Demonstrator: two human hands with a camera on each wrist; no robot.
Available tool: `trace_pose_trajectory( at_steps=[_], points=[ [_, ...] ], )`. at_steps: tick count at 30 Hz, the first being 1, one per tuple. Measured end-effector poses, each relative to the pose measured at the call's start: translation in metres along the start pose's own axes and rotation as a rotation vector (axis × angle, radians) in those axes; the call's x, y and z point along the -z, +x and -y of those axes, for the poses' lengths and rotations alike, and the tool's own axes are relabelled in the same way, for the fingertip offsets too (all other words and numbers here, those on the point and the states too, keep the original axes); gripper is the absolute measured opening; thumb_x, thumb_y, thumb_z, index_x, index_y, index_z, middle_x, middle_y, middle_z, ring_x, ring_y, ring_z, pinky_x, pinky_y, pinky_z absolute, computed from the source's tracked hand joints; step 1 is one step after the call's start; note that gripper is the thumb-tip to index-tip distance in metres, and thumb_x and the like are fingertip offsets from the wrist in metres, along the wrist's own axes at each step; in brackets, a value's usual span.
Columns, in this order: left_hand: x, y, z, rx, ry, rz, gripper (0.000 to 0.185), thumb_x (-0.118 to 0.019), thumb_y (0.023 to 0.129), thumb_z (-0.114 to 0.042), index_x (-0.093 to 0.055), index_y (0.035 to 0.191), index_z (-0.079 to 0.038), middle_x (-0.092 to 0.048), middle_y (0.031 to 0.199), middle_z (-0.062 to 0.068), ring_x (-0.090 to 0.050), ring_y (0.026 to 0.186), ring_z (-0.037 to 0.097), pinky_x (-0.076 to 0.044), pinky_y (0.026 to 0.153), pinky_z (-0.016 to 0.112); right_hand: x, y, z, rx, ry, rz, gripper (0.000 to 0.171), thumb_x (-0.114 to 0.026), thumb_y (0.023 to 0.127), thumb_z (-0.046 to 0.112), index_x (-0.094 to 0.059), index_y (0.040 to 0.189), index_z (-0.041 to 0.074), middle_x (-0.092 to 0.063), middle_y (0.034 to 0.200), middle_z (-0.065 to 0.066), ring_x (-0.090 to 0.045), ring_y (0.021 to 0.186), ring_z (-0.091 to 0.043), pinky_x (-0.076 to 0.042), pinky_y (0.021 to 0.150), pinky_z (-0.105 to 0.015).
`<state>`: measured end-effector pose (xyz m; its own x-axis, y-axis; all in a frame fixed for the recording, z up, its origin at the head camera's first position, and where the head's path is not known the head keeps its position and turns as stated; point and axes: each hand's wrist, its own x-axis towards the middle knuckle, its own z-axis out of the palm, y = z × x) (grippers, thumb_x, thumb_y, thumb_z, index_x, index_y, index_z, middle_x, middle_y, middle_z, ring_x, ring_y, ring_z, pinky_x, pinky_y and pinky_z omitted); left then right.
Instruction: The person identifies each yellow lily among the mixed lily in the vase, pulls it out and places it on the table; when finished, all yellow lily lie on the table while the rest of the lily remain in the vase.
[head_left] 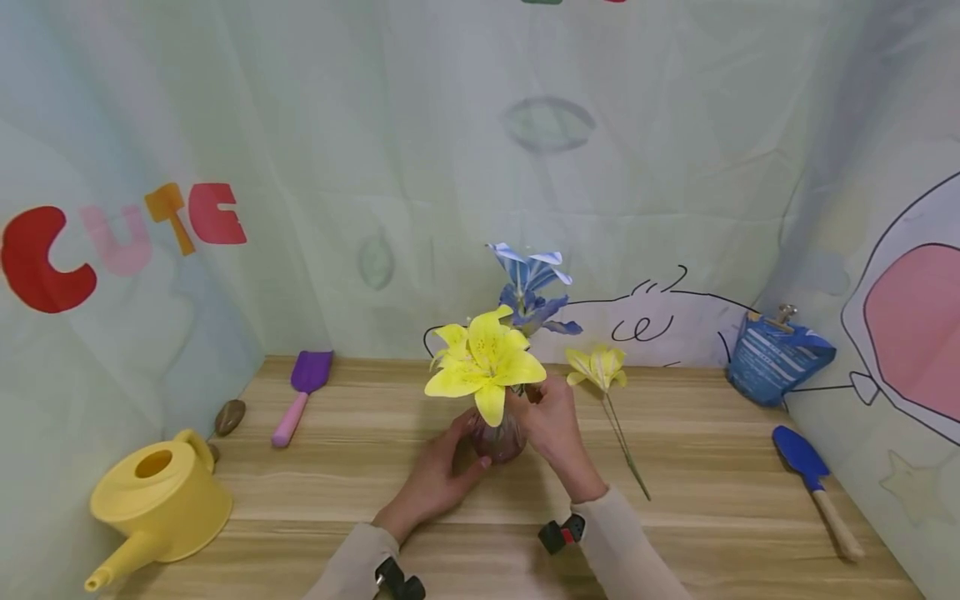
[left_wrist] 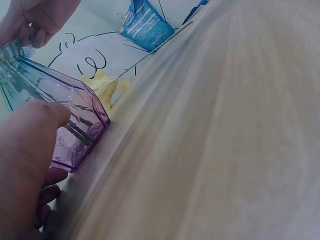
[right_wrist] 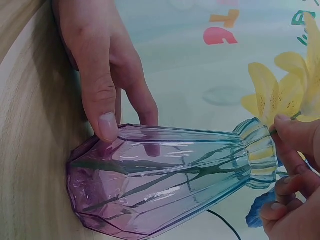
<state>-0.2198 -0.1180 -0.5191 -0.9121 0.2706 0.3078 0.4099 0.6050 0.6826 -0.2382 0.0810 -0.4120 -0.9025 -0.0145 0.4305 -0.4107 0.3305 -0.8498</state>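
A ribbed glass vase (right_wrist: 165,187), purple at the base and teal at the neck, stands upright on the table with several green stems inside. My left hand (head_left: 435,479) steadies it low down, thumb on one side and fingers round the other. At the mouth, my right hand (head_left: 557,425) pinches the stem of a yellow lily (head_left: 487,358) between thumb and finger, right at the rim. Blue flowers (head_left: 531,287) rise from the vase behind this lily. To the right, another yellow lily (head_left: 600,368) lies on the wood, its long stem pointing toward me.
A yellow watering can (head_left: 168,508) stands at the left, near brown stones (head_left: 229,417) and a purple toy shovel (head_left: 303,383) with a pink handle. At the right are a clipped blue bag (head_left: 776,358) and a blue trowel (head_left: 806,458). Printed cloth surrounds the table.
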Motion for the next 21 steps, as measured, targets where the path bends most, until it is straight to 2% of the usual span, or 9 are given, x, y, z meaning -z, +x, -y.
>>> trace_pose_trajectory(
  at_steps=[2,5,8,11,13,15,17,21],
  points=[
    [-0.001,0.0,0.0,0.012,0.004,0.008,0.076,-0.071,0.102,-0.037,-0.036,0.167,-0.018,-0.059,0.16,0.015,-0.057,0.149,0.036,-0.045,0.125,0.057,0.0,0.0,0.0,0.025,0.004,-0.018,0.003,-0.076,0.087,-0.001,-0.076,0.085,0.001,-0.037,0.062,0.003,-0.034,0.06,-0.01,-0.027,0.059,-0.022],
    [-0.001,0.001,0.001,0.007,0.021,0.007,0.077,-0.071,0.102,-0.037,-0.036,0.167,-0.018,-0.059,0.159,0.016,-0.058,0.148,0.035,-0.047,0.124,0.056,0.0,0.001,-0.002,0.049,0.015,-0.035,0.007,-0.073,0.084,-0.006,-0.076,0.085,0.0,-0.042,0.063,0.0,-0.037,0.061,-0.009,-0.029,0.059,-0.021],
    [0.0,0.001,0.001,-0.022,0.016,-0.003,0.076,-0.073,0.101,-0.033,-0.038,0.166,-0.016,-0.061,0.157,0.017,-0.06,0.147,0.034,-0.048,0.123,0.054,0.0,0.0,-0.003,0.051,0.024,-0.047,0.016,-0.075,0.086,-0.006,-0.082,0.1,0.0,-0.061,0.068,-0.007,-0.047,0.064,-0.007,-0.038,0.06,-0.019],
    [-0.001,0.001,0.001,-0.051,0.011,-0.023,0.075,-0.075,0.1,-0.03,-0.041,0.164,-0.013,-0.065,0.153,0.017,-0.062,0.144,0.033,-0.05,0.121,0.053,0.001,-0.001,-0.002,0.035,0.015,-0.06,0.016,-0.074,0.087,-0.007,-0.081,0.101,-0.005,-0.069,0.076,-0.014,-0.051,0.065,-0.01,-0.043,0.06,-0.019],
    [-0.001,0.001,0.001,-0.048,0.007,-0.028,0.075,-0.075,0.1,-0.03,-0.041,0.164,-0.013,-0.065,0.153,0.016,-0.062,0.144,0.033,-0.05,0.121,0.054,0.002,-0.001,0.0,0.019,0.015,-0.065,0.019,-0.072,0.088,-0.006,-0.08,0.104,-0.004,-0.074,0.082,-0.016,-0.054,0.069,-0.012,-0.047,0.064,-0.02],
    [-0.001,0.001,0.002,-0.032,0.012,-0.03,0.076,-0.074,0.1,-0.033,-0.04,0.165,-0.015,-0.065,0.152,0.016,-0.062,0.144,0.034,-0.05,0.121,0.055,0.002,-0.001,0.003,-0.003,0.036,-0.07,0.023,-0.071,0.088,-0.006,-0.081,0.108,-0.003,-0.078,0.092,-0.017,-0.064,0.078,-0.016,-0.058,0.072,-0.025],
    [-0.002,0.001,0.002,-0.018,0.011,-0.027,0.076,-0.073,0.1,-0.034,-0.039,0.166,-0.016,-0.065,0.153,0.016,-0.062,0.144,0.035,-0.049,0.122,0.057,0.003,0.0,0.005,-0.02,0.05,-0.071,0.025,-0.072,0.09,-0.003,-0.081,0.113,-0.001,-0.082,0.102,-0.017,-0.067,0.084,-0.016,-0.061,0.079,-0.026],
    [-0.001,0.001,0.002,-0.021,0.008,-0.029,0.076,-0.073,0.1,-0.035,-0.039,0.166,-0.017,-0.065,0.153,0.017,-0.061,0.144,0.036,-0.048,0.122,0.057,0.008,0.001,0.012,-0.024,0.052,-0.087,0.021,-0.078,0.091,-0.001,-0.081,0.112,-0.002,-0.082,0.104,-0.018,-0.067,0.084,-0.014,-0.059,0.076,-0.023]
  ],
)
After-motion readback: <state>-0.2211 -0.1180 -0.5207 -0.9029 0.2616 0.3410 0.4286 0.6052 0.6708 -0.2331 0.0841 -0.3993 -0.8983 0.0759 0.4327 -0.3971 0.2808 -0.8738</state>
